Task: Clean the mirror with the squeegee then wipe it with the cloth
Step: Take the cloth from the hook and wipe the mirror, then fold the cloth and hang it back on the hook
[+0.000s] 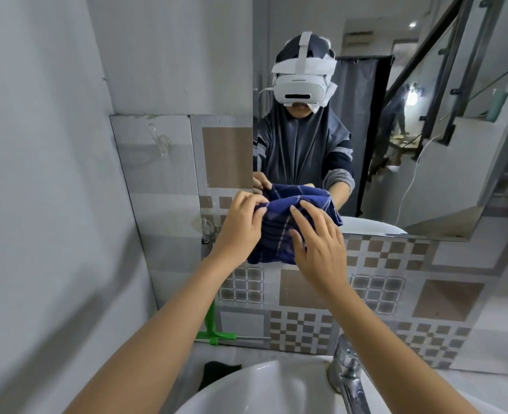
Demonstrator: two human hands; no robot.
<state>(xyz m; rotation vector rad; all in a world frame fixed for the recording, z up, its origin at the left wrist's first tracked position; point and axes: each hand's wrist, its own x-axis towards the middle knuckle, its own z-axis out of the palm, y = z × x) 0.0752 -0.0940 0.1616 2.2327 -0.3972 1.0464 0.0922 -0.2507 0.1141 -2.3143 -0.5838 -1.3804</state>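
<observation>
A dark blue checked cloth (279, 231) is bunched up in front of the mirror's lower left corner. My left hand (241, 225) pinches its left edge, and my right hand (318, 246) grips its right side with fingers spread over the fabric. The mirror (426, 162) hangs on the tiled wall above the sink and reflects a person wearing a white headset and holding the cloth. The green squeegee (214, 330) leans upright against the tiles on the ledge behind the sink, below my left forearm, untouched.
A white sink basin (246, 392) lies at the bottom with a chrome tap (348, 375) to its right. A dark item (217, 375) rests on the ledge left of the basin. Clear hooks (160, 141) stick to the tiles. A grey wall closes in on the left.
</observation>
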